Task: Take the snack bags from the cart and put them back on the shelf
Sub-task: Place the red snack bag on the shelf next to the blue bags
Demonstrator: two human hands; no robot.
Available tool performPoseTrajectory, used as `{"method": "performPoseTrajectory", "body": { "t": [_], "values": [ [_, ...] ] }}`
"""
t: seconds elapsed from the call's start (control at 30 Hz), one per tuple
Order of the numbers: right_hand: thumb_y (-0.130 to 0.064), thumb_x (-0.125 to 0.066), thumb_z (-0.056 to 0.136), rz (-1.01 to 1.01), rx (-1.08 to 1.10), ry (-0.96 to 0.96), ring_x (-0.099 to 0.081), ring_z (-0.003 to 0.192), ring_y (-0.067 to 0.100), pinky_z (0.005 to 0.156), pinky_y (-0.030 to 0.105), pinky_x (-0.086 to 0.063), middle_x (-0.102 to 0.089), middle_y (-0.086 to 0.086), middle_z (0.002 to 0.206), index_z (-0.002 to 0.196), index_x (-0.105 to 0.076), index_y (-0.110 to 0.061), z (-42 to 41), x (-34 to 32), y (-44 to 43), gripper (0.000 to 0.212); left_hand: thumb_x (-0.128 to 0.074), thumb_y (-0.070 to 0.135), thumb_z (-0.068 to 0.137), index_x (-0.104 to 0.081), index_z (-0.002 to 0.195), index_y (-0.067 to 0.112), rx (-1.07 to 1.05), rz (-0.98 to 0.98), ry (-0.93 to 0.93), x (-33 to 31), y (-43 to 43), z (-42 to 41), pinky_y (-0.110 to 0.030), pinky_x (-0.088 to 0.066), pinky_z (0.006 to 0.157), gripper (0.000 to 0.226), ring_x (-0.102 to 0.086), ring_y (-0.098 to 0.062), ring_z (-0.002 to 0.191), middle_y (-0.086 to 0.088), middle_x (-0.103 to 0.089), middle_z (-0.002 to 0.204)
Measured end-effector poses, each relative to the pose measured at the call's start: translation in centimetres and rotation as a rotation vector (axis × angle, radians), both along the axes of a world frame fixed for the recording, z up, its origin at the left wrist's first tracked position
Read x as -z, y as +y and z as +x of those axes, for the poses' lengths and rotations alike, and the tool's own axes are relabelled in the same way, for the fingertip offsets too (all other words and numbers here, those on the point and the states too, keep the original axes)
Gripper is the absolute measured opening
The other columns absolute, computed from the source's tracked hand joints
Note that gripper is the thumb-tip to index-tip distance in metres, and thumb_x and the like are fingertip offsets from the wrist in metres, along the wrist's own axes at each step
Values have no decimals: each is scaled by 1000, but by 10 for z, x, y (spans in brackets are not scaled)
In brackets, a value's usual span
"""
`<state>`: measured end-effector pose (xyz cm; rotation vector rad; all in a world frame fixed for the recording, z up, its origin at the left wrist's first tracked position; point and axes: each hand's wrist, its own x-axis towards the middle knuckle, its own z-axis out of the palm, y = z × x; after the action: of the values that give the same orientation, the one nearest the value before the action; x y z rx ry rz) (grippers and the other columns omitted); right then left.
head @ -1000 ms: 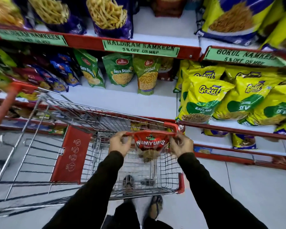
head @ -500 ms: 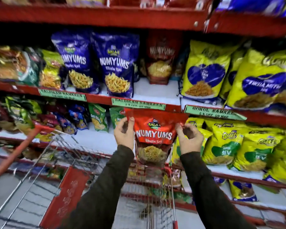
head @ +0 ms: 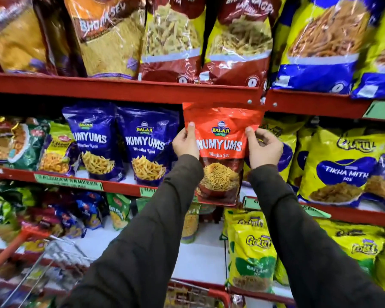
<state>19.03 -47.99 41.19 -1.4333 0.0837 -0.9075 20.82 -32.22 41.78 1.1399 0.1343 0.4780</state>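
Observation:
I hold a red Numyums snack bag point(head: 220, 152) upright in front of the middle shelf point(head: 120, 185). My left hand point(head: 185, 143) grips its left edge and my right hand point(head: 263, 146) grips its right edge. The bag's top reaches the red rail of the shelf above point(head: 120, 88). Its bottom hangs over the middle shelf's front edge. Two blue Numyums bags point(head: 93, 141) stand just left of it. The wire cart point(head: 53, 263) with its red handle sits at the bottom left, blurred; its red rim point(head: 209, 290) shows at the bottom centre.
Large maroon and yellow bags point(head: 171, 36) fill the top shelf. Yellow and blue bags point(head: 340, 165) stand right of the red bag. Yellow Gokul bags point(head: 251, 252) and small green packets point(head: 118, 212) sit on the lower shelf. Green price labels point(head: 67, 182) line the rails.
Both hands have lifted the red bag out of the cart and up to the middle shelf. My view has tilted upward, so the cart has dropped to the bottom.

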Motion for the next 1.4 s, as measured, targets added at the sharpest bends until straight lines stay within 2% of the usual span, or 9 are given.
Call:
{"method": "performPoseTrajectory", "body": {
  "t": [0.17,0.3,0.47,0.57,0.67,0.8,1.0,1.27,1.4],
  "values": [
    [-28,-75,80,-84,14,91,-62,69,16,70,25,-53,-70,12,83,90,-72,-6,50,-3,0,24,-59,33,90,-68,112,-1,-41,-37,162,-3,-11,49,-39,-53,93,41,-67,-33,103,-19,-72,108],
    [-16,-73,82,-51,-45,149,-61,72,18,76,30,-55,-70,19,88,95,-70,3,91,7,-2,24,-52,17,95,-56,127,-5,1,-55,206,-7,-13,69,-40,-46,101,38,-56,-38,123,-23,-60,131],
    [-15,-62,90,-85,-155,229,-59,94,23,97,47,-49,-69,24,108,98,-66,-13,123,20,-3,9,-41,27,99,-43,138,2,79,105,207,2,-3,87,-44,-40,112,47,-49,-33,132,-18,-49,144],
    [-38,-53,93,-69,-272,332,-60,101,27,94,42,-48,-66,18,116,117,-60,-12,117,35,6,37,-48,38,95,-35,145,9,76,128,234,13,-3,95,-37,-31,114,59,-42,-28,136,-10,-42,151],
    [-74,-39,80,-52,-371,538,-50,127,30,111,51,-38,-55,4,134,134,-48,-26,104,61,14,72,-35,62,91,-39,143,22,184,221,284,37,-4,91,-42,-33,110,65,-46,-30,131,-7,-49,144],
    [-81,-29,79,-54,-379,664,-34,142,33,119,51,-24,-34,6,157,147,-32,-25,92,87,21,88,-29,73,84,-34,142,28,281,253,291,78,-5,79,-49,-35,113,74,-48,-29,128,-7,-47,144],
    [-70,-27,91,-183,-351,654,-37,140,35,118,43,-26,-38,10,155,148,-31,-23,69,95,20,74,-30,65,90,-41,135,28,270,365,267,95,6,49,-43,-33,114,59,-46,-26,131,-6,-51,141],
    [-84,-55,65,-85,-409,548,-58,120,24,106,51,-46,-64,4,128,119,-60,-25,28,118,20,80,-30,59,94,-30,146,20,217,498,217,107,22,-1,-43,-26,116,65,-34,-29,141,-9,-38,152],
    [-81,-58,64,-110,-433,528,-56,122,23,98,39,-48,-61,4,132,125,-58,-21,14,118,21,86,-24,58,95,-35,143,21,231,531,209,105,25,-17,-40,-27,114,61,-39,-26,137,-8,-42,149]
  ]
}}
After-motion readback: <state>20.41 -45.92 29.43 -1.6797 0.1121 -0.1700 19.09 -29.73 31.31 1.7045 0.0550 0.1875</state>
